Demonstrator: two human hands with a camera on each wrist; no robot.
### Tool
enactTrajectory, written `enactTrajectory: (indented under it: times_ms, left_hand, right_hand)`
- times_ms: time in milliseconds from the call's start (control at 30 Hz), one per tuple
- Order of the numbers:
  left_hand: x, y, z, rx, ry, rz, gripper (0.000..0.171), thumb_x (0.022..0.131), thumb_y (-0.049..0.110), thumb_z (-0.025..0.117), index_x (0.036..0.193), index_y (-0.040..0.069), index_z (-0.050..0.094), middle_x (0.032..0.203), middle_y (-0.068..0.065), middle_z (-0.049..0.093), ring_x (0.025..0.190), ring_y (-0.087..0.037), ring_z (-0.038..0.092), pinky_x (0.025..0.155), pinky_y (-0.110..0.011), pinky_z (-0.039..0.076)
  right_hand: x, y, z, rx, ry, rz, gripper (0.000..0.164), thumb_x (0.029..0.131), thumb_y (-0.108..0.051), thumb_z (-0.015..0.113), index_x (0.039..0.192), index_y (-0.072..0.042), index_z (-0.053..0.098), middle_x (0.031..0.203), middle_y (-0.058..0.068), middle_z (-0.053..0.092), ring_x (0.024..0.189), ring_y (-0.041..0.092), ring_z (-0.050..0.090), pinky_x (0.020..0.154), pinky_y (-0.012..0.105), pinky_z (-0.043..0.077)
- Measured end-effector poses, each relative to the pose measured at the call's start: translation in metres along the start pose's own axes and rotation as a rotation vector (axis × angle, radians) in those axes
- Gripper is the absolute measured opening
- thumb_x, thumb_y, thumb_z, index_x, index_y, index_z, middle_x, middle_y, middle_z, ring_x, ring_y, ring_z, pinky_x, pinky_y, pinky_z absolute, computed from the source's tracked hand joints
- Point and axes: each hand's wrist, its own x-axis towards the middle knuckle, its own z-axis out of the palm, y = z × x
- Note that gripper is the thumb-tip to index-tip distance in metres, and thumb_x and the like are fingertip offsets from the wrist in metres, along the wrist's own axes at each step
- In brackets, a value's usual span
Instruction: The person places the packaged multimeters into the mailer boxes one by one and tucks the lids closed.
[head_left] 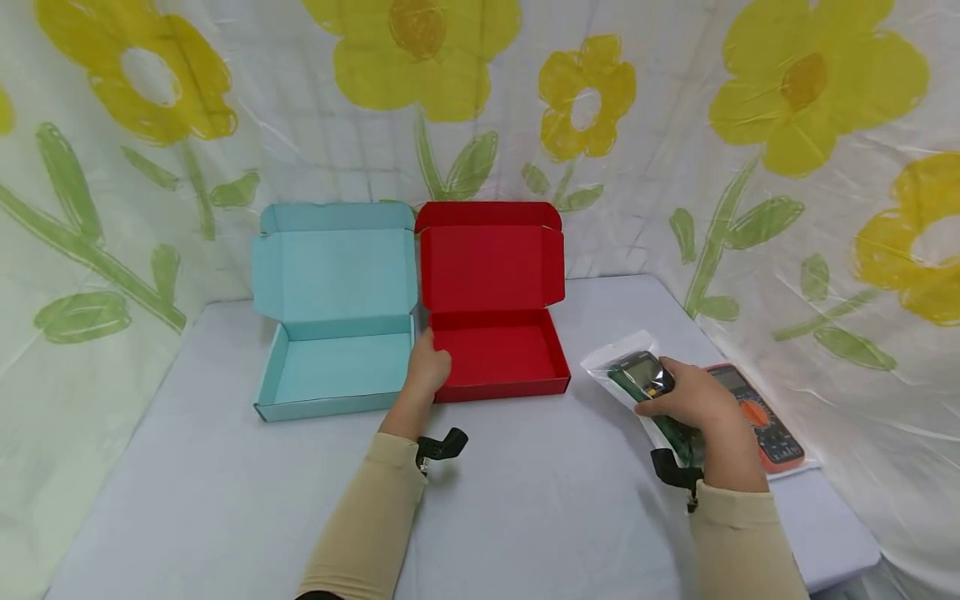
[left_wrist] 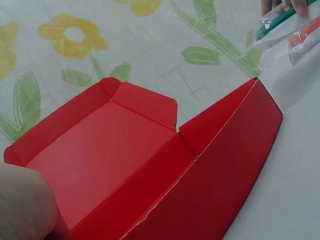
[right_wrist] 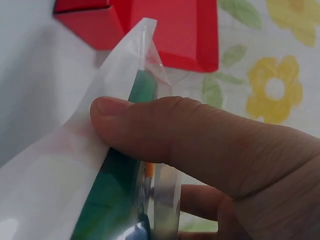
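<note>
My left hand point(head_left: 429, 367) grips the left side wall of an open red cardboard box point(head_left: 502, 390); its thumb shows at the lower left of the left wrist view, and the other fingers are mostly hidden. On the right, my right hand point(head_left: 701, 396) holds a green multimeter point(head_left: 641, 375) in a clear plastic bag, raised somewhat above the table. The right wrist view shows the thumb point(right_wrist: 150, 127) pressed across the meter's green edge. An orange multimeter point(head_left: 761, 417), also bagged, lies just right of that hand and is partly covered by it.
A light-blue cardboard box point(head_left: 330, 408) stands left of the red one, its lid raised against the back. White cloth covers the table point(head_left: 540, 500). Behind it hangs a flower-patterned curtain point(head_left: 637, 225), which also runs along both sides.
</note>
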Motion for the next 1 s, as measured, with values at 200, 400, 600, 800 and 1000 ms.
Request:
enactTrajectory:
  times_ms: [200,400,600,800,1000]
  left_hand:
    - [-0.001,0.001,0.001,-0.002,0.007,0.009,0.060,0.098,0.000,0.049,0.157,0.002,0.035,0.146,-0.020,0.047,0.129,-0.038,0.046,0.102,-0.057,0.047]
    - [0.000,-0.001,0.002,0.005,0.001,0.009,0.062,0.099,0.000,0.046,0.159,0.002,0.031,0.150,-0.020,0.044,0.131,-0.039,0.044,0.105,-0.058,0.044]
    - [0.000,-0.002,0.003,0.006,0.004,0.027,0.060,0.099,-0.001,0.044,0.158,0.001,0.033,0.149,-0.021,0.046,0.130,-0.038,0.045,0.105,-0.058,0.044]
    - [0.000,0.000,0.001,0.001,0.010,0.038,0.059,0.098,-0.002,0.046,0.156,0.001,0.035,0.146,-0.020,0.047,0.128,-0.038,0.046,0.103,-0.057,0.045]
    - [-0.001,-0.001,0.000,-0.006,0.004,0.059,0.057,0.099,-0.003,0.041,0.156,0.000,0.036,0.146,-0.021,0.048,0.129,-0.038,0.046,0.106,-0.057,0.042]
  right_hand:
    - [0.011,-0.019,-0.010,-0.012,-0.031,-0.051,0.109,0.079,-0.039,0.087,0.157,0.008,0.026,0.135,0.034,0.052,0.109,0.043,0.056,0.088,0.058,0.049]
    - [0.023,-0.036,-0.016,-0.044,-0.041,-0.089,0.105,0.076,-0.028,0.090,0.157,0.003,0.031,0.131,0.031,0.052,0.105,0.039,0.054,0.086,0.054,0.048]
    - [0.031,-0.051,-0.017,-0.054,-0.041,-0.117,0.101,0.076,-0.019,0.089,0.159,-0.002,0.032,0.132,0.029,0.049,0.106,0.038,0.052,0.086,0.052,0.048]
    - [0.037,-0.067,-0.018,-0.084,-0.070,-0.122,0.096,0.079,-0.015,0.087,0.159,-0.009,0.035,0.136,0.025,0.049,0.113,0.039,0.049,0.087,0.053,0.052]
    - [0.044,-0.083,-0.017,-0.199,-0.066,-0.152,0.094,0.078,-0.014,0.085,0.159,-0.012,0.038,0.137,0.024,0.051,0.112,0.042,0.049,0.086,0.055,0.052]
